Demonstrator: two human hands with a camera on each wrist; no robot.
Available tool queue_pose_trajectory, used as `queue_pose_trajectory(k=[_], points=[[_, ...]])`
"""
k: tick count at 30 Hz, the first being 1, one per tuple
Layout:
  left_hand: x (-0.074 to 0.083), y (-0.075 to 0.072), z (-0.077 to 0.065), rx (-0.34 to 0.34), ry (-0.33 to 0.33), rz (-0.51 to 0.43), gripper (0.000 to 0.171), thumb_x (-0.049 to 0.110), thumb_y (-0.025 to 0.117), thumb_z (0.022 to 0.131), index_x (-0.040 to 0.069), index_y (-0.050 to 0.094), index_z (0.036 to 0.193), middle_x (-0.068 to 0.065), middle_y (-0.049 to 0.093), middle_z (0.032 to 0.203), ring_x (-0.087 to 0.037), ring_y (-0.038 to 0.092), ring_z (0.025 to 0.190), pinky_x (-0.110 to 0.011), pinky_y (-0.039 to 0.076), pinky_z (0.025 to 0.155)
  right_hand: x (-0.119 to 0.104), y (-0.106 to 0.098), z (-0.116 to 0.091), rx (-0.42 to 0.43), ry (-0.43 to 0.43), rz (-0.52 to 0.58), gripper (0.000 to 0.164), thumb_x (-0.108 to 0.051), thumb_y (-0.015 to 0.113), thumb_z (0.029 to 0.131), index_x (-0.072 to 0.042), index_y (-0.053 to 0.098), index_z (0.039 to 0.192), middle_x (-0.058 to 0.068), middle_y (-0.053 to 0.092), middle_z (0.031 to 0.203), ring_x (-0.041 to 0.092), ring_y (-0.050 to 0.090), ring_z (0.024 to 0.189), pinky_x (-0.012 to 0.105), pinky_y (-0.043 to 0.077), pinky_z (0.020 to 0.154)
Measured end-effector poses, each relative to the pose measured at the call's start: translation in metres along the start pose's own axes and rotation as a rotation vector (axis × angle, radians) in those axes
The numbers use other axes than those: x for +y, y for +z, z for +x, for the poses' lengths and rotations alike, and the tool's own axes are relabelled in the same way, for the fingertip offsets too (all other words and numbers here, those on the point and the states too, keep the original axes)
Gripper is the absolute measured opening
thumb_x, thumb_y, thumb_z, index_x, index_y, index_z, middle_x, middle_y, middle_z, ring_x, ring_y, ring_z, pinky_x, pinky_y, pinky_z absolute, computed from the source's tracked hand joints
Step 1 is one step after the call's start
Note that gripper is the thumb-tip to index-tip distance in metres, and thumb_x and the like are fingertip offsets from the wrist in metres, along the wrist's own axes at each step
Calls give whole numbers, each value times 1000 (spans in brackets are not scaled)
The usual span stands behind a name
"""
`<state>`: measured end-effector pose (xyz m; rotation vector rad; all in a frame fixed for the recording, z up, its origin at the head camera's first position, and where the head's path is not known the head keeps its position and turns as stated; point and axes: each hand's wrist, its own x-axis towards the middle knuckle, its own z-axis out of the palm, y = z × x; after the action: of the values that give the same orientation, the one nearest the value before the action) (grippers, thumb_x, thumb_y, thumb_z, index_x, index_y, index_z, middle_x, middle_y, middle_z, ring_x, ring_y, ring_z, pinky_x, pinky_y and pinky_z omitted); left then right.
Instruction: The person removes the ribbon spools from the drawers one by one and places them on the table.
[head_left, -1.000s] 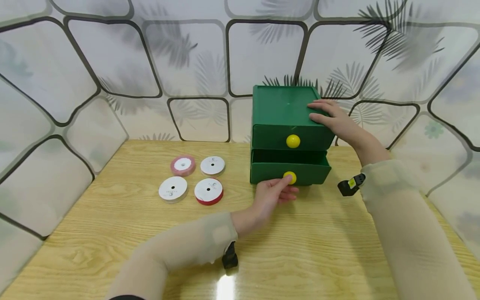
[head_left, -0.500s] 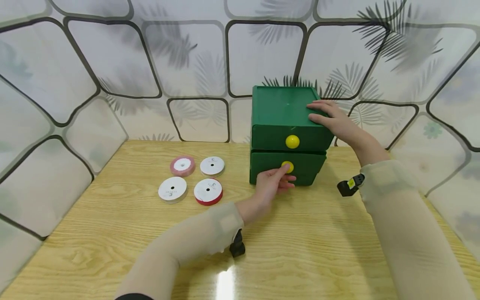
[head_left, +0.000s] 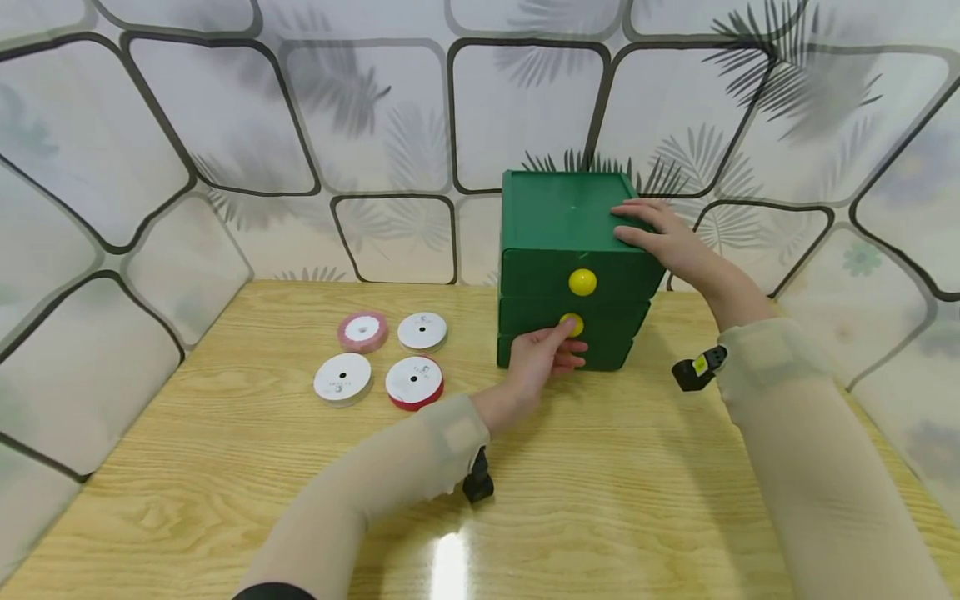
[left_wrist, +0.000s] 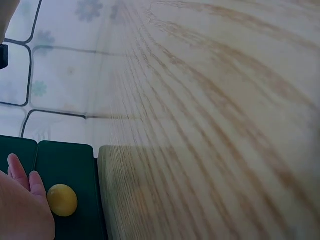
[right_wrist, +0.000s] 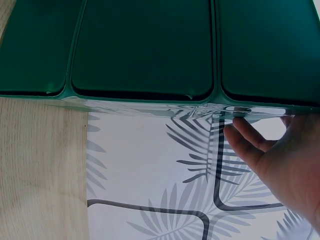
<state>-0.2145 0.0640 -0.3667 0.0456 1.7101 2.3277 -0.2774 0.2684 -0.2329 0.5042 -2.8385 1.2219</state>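
A green cabinet (head_left: 573, 217) of stacked drawers stands against the back wall. One yellow knob (head_left: 582, 282) marks its top drawer, and another knob (head_left: 572, 325) sits on the middle drawer. My left hand (head_left: 534, 367) presses this middle knob with its thumb, the other fingers reaching loosely below. In the left wrist view, a lower yellow knob (left_wrist: 62, 200) shows beside the fingertips (left_wrist: 37, 184). My right hand (head_left: 671, 242) rests on the cabinet's top right edge, fingers spread over it. The right wrist view shows that hand (right_wrist: 285, 165) beside the cabinet's green side (right_wrist: 142, 50).
Several ribbon spools lie left of the cabinet: a pink one (head_left: 362, 332), a white one (head_left: 422, 332), a white one at front (head_left: 342, 379), and one with red ribbon (head_left: 414, 382). The wooden table (head_left: 600, 500) meets a patterned wall (head_left: 390, 125).
The middle drawer has slid inward, from pulled out to level with the cabinet front. My left hand moved away from me with its knob. My right hand has stayed in place.
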Motion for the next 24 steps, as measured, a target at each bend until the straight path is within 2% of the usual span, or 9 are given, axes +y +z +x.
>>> queue_pose_trajectory(k=[7,11,17,24], points=[[4,-4,-4,-66,-29,17,38,34,64,95,1,69,113,-14,73,92,-13,67,62,-47,52,87,0,1,-1,-8,7,-2,56,-29,49,102,-1,35,149,18,10,157,39,7,143,61,11,111],[6,-11,-11,-126,-60,86,42,35,62,96,-3,66,116,-18,72,97,-15,67,63,-41,55,82,0,0,-2,-8,1,-3,56,-29,49,102,-1,35,148,18,10,157,39,7,143,61,11,111],[1,-25,-21,-217,-141,201,46,35,59,98,-7,62,117,-19,71,102,-17,69,68,-40,55,83,0,-1,-1,2,-12,-6,55,-28,49,102,0,36,148,19,13,156,39,9,142,61,11,111],[-6,-33,-19,-233,-219,272,50,39,58,97,-4,62,122,-14,72,99,-20,71,79,-34,56,76,-1,0,-2,1,-9,-2,55,-28,49,102,0,36,148,19,12,156,39,8,142,60,12,111]])
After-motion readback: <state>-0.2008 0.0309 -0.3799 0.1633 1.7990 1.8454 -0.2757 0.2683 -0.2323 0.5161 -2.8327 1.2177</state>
